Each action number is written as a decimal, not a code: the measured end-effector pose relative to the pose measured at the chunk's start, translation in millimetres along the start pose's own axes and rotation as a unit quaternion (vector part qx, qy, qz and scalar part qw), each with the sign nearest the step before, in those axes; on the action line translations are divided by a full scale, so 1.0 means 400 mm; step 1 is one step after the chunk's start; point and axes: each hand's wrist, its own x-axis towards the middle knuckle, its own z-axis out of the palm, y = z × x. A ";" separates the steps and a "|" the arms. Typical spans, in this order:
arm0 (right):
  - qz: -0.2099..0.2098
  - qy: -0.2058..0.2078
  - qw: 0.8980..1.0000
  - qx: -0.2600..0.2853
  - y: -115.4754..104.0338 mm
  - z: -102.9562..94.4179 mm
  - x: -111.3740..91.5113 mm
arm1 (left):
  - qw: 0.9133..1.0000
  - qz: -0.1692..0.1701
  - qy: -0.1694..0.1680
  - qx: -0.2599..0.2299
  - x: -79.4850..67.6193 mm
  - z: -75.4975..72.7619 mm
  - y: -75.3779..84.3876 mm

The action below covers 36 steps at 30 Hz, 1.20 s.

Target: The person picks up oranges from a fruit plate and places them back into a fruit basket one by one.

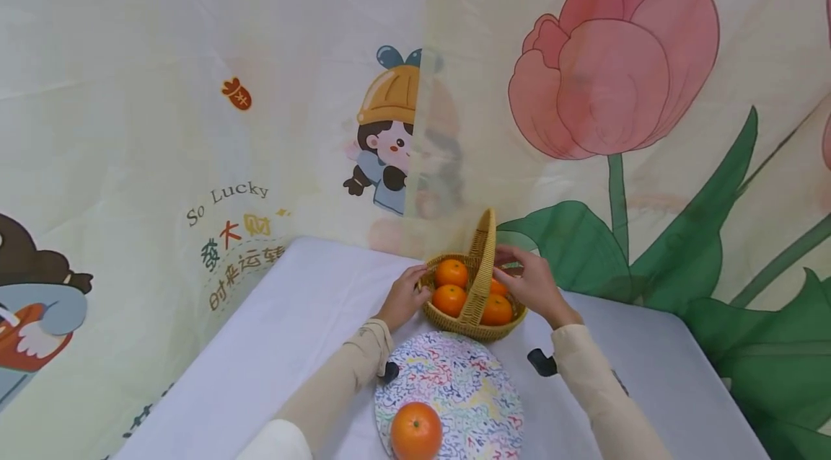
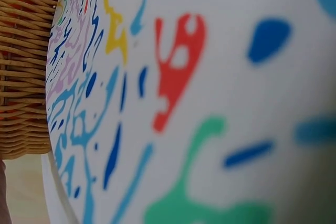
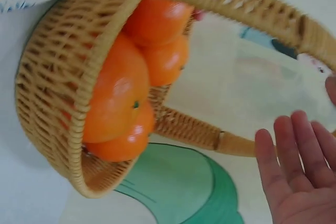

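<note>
A wicker basket (image 1: 477, 330) with a tall arched handle (image 1: 482, 272) holds several oranges (image 1: 449, 299). My left hand (image 1: 404, 298) is at the basket's left side, fingertips right at the rim, fingers loosely bent. On the other side, my right hand (image 1: 534, 283) is raised by the handle, over the right-hand oranges. The right wrist view shows that hand's fingers (image 3: 302, 150) straight, with nothing between them. Only a sliver of the left hand shows in the left wrist view, beside the basket (image 2: 23, 66).
A round plate (image 1: 474, 402) with multicoloured squiggles lies in front of the basket. One larger orange (image 1: 415, 430) rests on its near left part. The white-covered table (image 1: 311, 308) meets a printed cloth backdrop (image 1: 311, 85) just behind the basket.
</note>
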 end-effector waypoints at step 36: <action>-0.086 -0.140 0.976 0.147 -0.191 0.247 -0.204 | 0.999 0.042 0.016 0.023 0.001 -0.004 0.005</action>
